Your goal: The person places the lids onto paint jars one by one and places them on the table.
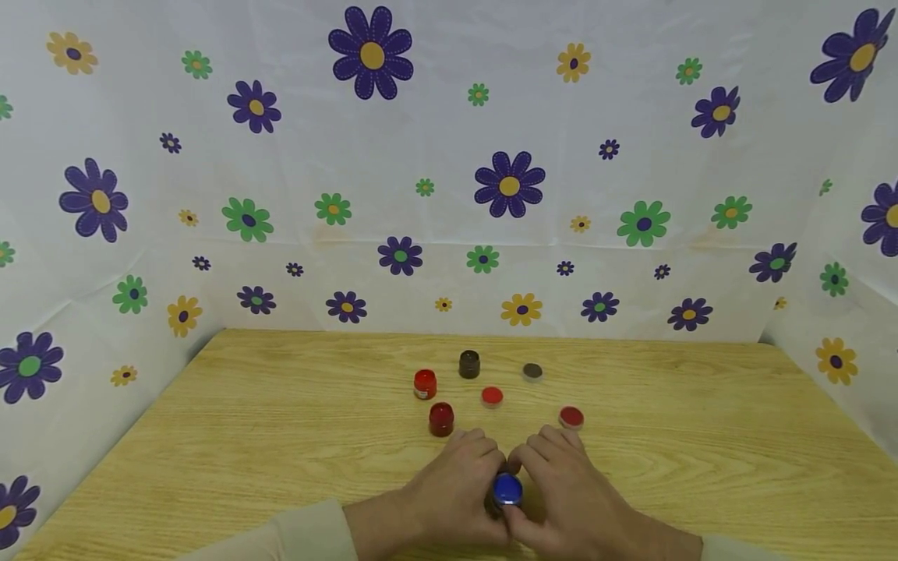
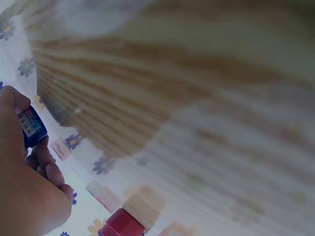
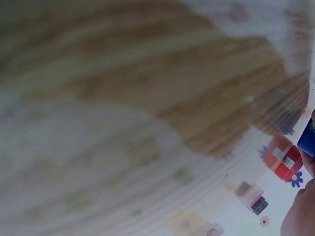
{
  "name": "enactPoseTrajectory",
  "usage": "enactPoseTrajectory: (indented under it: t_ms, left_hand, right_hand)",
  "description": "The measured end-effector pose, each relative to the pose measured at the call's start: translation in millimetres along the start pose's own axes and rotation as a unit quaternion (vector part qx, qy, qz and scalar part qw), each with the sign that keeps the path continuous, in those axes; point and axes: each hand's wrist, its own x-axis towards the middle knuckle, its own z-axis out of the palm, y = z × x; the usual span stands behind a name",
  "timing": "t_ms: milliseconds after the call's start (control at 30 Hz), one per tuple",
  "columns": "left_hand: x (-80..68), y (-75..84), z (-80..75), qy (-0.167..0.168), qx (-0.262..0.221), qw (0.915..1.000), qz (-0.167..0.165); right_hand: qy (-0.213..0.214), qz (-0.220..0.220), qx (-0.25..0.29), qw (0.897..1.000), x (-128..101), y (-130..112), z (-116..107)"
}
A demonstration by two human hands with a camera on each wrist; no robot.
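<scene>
We hold a small blue paint pot [image 1: 507, 491] between both hands, low over the worktop [image 1: 281, 436] and close to us. Our left hand [image 1: 449, 487] curls its fingers [image 1: 477, 448] round the pot's side. Our right hand [image 1: 561, 483] bends its fingers [image 1: 550, 446] over the blue lid on top, pinching it. In the left wrist view the pot [image 2: 32, 128] sits snug under our thumb, with its label showing.

What could go wrong? We think the pot could slip if one hand lets go too soon, because it is little and smooth. If the lid pops off fast, paint might splash on the wood or on our sleeves. If we tip it, paint could run out.

Just past our fingertips stands a dark red pot [image 1: 441, 418]. A bit further are a bright red pot [image 1: 425, 383] and a brown pot [image 1: 469, 364]. Three loose lids lie there too: a red lid [image 1: 492, 396] straight ahead, a dark red lid [image 1: 571, 417] very near our right fingers, and a brown lid [image 1: 532, 371] further off. A quick jerk of our hands could knock the nearest ones over.

The worktop is pale wood with wavy lines. White sheets with purple, green and yellow flowers [image 1: 370, 53] stand all around it like walls
</scene>
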Motion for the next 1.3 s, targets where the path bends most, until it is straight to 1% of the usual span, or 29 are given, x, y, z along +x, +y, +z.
enactPoseTrajectory:
  t_ms: [100,200,467,767,967,1167,1300]
  left_hand:
    - [-0.1,0.7,-0.4,0.0,0.007,1.0,0.001]
    - [-0.3,1.8,-1.8,-0.009,0.01,0.9999,-0.004]
    - [-0.4,1.7,-3.3,-0.016,-0.001,0.9998,-0.009]
    - [-0.8,0.7,-2.1,-0.011,0.003,0.9999,-0.004]
    - [0.6,1.1,-0.6,-0.009,0.01,0.9999,0.007]
    - [1.4,1.2,1.1,0.007,0.013,0.9992,0.037]
    - [1.3,1.1,1.1,0.005,0.009,0.999,0.044]
  right_hand:
    - [0.002,-0.004,-0.004,1.0,-0.3,0.2,-0.3]
    - [0.003,-0.006,-0.004,1.0,0.0,-0.1,-0.7]
    - [0.008,-0.006,-0.016,1.0,-0.2,-0.8,0.1]
    - [-0.021,0.016,-0.021,0.999,0.7,-0.9,-1.5]
    - [-0.025,0.011,-0.034,0.999,1.0,-0.7,-2.3]
    - [-0.055,0.028,-0.025,0.998,1.5,-2.1,-3.8]
    - [-0.051,0.029,-0.032,0.998,1.0,-2.4,-3.1]
